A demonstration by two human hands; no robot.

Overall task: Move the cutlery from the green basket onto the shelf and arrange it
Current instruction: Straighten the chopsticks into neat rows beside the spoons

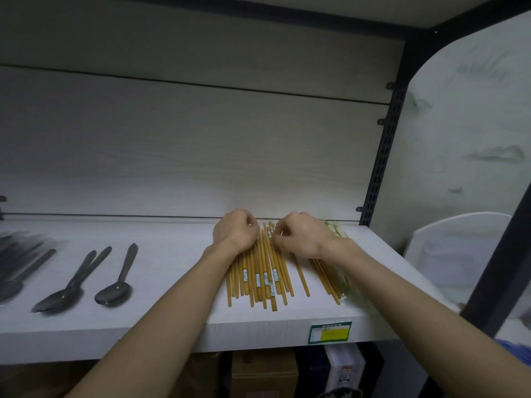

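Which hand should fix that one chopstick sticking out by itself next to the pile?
Probably the right hand. The stray chopstick lies on the right side of the chopstick pile, just below that hand; the left hand rests on the pile's far left.

Colours we see on the shelf
Yellow-tan chopsticks [260, 271] with white bands, dark grey spoons [113, 291], white woodgrain shelf [161, 317], green-yellow label [329, 332] at front edge.

The single head camera looked forward and slightly down from close range at the white shelf [161, 320], with both forearms reaching into view from below.
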